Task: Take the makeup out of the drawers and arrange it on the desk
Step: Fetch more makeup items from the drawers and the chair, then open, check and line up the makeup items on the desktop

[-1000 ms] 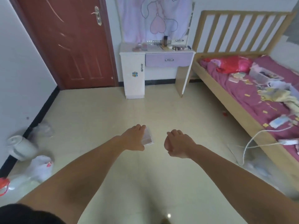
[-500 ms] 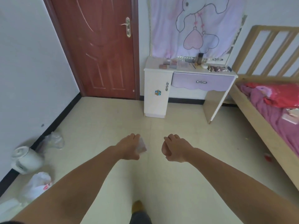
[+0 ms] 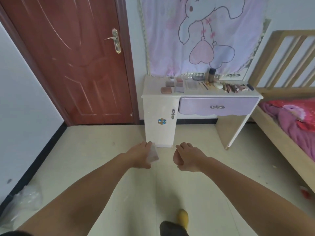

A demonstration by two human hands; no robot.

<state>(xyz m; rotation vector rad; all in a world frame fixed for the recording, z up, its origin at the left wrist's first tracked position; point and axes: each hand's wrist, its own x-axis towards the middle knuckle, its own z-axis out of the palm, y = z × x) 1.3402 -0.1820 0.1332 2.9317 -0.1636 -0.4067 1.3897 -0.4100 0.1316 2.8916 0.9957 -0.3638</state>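
Now I am closer to the white vanity surface [image 3: 151, 89] than a second ago; left hand [image 3: 139, 155] fingers grasp a small clear pinkish makeup case [image 3: 153, 153], right hand [image 3: 187, 157] curled, apparently holding nothing.

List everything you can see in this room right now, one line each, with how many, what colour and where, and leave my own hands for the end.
door: one, reddish brown, shut, left of the desk
wall cloth: one, lilac with a rabbit drawing, above the desk
desk: one, white, against the far wall
drawer: one, purple, shut, under the desktop
cabinet door: one, white, shut, desk's left side
makeup: many pieces, mixed colours, in rows on the desktop
bed: one, pale wood, pink bedding, right
plastic bag: one, clear, floor at lower left
palette: one, clear and pinkish, in left grip
left hand: holds the palette
right hand: fingers curled, contents unclear
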